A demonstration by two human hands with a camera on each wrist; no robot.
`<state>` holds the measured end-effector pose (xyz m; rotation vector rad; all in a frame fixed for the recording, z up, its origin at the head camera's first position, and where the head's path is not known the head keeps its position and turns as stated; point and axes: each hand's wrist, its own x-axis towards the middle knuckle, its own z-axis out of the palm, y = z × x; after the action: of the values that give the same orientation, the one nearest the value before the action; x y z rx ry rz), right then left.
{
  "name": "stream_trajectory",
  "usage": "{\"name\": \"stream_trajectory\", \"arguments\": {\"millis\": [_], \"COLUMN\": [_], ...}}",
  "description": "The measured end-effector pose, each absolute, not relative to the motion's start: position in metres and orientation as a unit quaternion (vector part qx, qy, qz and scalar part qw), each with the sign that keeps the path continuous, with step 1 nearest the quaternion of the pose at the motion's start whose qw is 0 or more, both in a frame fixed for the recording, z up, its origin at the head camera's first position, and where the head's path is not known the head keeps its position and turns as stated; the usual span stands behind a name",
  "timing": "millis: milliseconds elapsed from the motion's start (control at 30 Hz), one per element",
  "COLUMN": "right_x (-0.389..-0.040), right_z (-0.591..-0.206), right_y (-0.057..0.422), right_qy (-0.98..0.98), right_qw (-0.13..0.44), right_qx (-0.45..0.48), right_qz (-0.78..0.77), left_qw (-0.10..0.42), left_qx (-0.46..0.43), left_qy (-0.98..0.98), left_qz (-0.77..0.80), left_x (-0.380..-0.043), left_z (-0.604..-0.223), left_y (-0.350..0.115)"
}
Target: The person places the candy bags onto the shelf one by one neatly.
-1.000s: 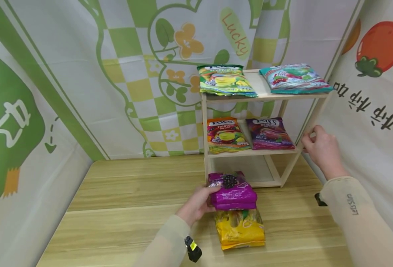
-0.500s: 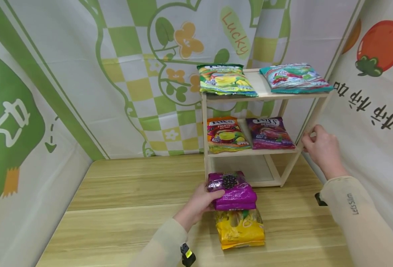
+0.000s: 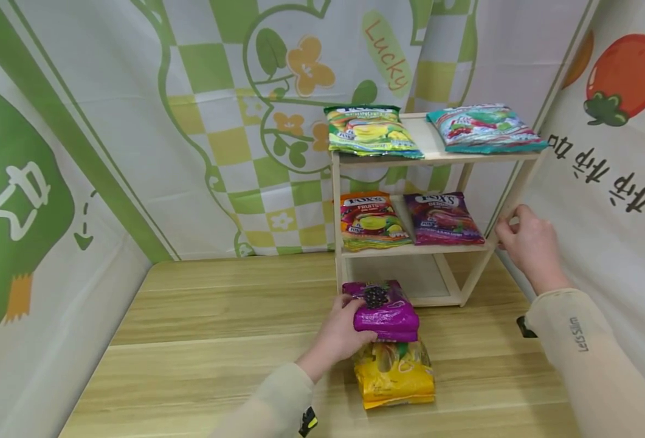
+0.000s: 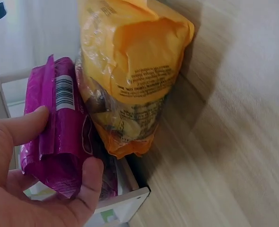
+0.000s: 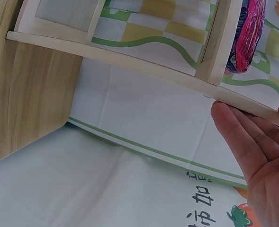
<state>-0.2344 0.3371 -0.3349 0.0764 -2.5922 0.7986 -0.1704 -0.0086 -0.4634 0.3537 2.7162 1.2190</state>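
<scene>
My left hand (image 3: 340, 331) grips a purple candy bag (image 3: 385, 316) with a grape picture, at the front of the bottom shelf of a wooden rack (image 3: 448, 249). In the left wrist view, the thumb lies by the back seam of this purple bag (image 4: 63, 132) and the fingers curl around its other side. A yellow candy bag (image 3: 396, 380) lies on the table just on the near side of it. My right hand (image 3: 530, 246) holds the rack's right front post; the right wrist view shows fingertips (image 5: 220, 111) against that post (image 5: 144, 71).
On the middle shelf lie an orange-red candy bag (image 3: 374, 222) and a dark purple one (image 3: 444, 219). The top shelf bears a green-yellow bag (image 3: 371, 132) and a teal-edged bag (image 3: 483, 129). Printed curtains (image 3: 202, 152) surround the wooden table (image 3: 218, 340).
My left hand has shifted its grip on the purple bag, the thumb now at its near end and fingers on its left side. The bag has moved slightly; the right hand stays put.
</scene>
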Motion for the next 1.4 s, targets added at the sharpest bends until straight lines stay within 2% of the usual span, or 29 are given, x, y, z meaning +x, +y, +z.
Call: {"name": "stream_trajectory", "arguments": {"millis": [333,567,700,867,1133,1400], "right_x": [-0.235,-0.235,-0.236,-0.236,-0.237,-0.236], "right_z": [-0.335,-0.336,-0.337,-0.337,-0.338,-0.338], "right_y": [0.337,0.337,0.337,0.337,0.338,0.338], "right_qy": [-0.933,-0.931,-0.931,-0.931,-0.93,-0.932], "right_qw": [0.219,0.221,0.222,0.223,0.226,0.224], "right_qx": [0.026,0.026,0.028,0.028,0.029,0.028], "right_qz": [0.285,0.289,0.289,0.289,0.287,0.285], "left_qw": [0.008,-0.075,-0.104,-0.12,-0.114,-0.158], "left_qx": [0.153,0.187,0.187,0.212,0.312,0.321], "left_qy": [0.951,0.963,0.969,0.966,0.942,0.934], "left_qz": [0.27,0.177,0.125,0.083,0.04,0.014], "left_x": [-0.168,-0.169,-0.172,-0.176,-0.184,-0.187], "left_z": [-0.463,-0.467,-0.47,-0.471,-0.469,-0.472], "left_y": [-0.005,-0.004,-0.003,0.0,0.009,0.012]}}
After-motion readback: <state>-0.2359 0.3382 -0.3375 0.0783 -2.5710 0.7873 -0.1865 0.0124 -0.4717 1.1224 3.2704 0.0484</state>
